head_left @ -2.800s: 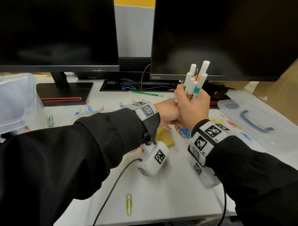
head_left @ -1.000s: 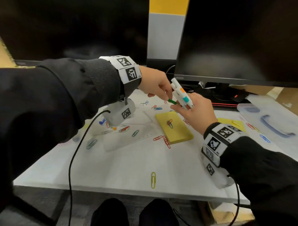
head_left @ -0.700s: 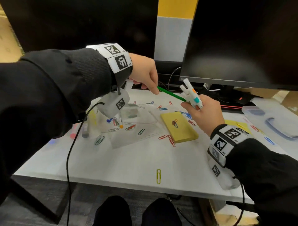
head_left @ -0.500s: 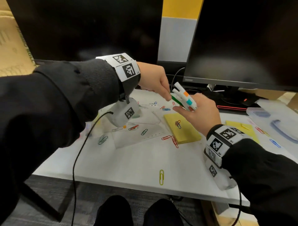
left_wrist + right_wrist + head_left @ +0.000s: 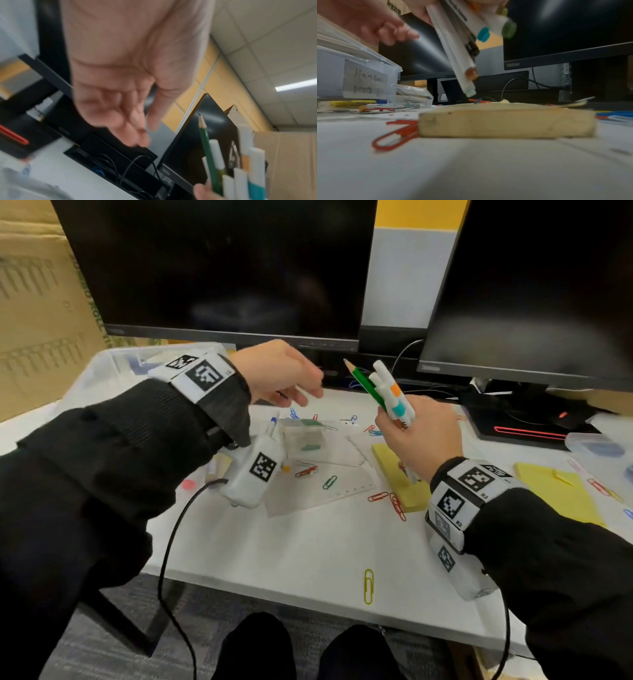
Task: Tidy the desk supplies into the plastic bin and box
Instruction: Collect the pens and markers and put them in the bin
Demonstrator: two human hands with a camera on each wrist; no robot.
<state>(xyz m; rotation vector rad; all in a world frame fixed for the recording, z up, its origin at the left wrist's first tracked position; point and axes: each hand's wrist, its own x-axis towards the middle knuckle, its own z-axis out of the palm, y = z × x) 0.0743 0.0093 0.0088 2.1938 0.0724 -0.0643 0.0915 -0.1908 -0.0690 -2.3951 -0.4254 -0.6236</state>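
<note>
My right hand [image 5: 416, 436] grips a bundle of white markers [image 5: 394, 395] together with a green pencil [image 5: 363, 382], points up, above the yellow sticky pad [image 5: 394, 474]. The right wrist view shows the marker ends [image 5: 460, 56] hanging over the pad [image 5: 505, 121]. My left hand [image 5: 294, 385] hovers just left of the bundle, fingers loose, holding nothing; the left wrist view shows its empty palm [image 5: 120, 108] beside the pencil [image 5: 207, 148]. A clear plastic bin [image 5: 113, 364] stands at the back left. A small clear box [image 5: 303, 434] lies mid-desk.
Coloured paper clips lie scattered, one yellow clip [image 5: 368, 585] near the front edge. Clear rulers [image 5: 322, 474] and a blue marker [image 5: 273, 424] lie by my left wrist. A bin lid [image 5: 596, 443] and yellow paper [image 5: 555, 491] sit at the right. Two monitors stand behind.
My left hand lifted the green pencil from the back of the desk, slid it into the right hand's marker bundle, then let go and drew back left.
</note>
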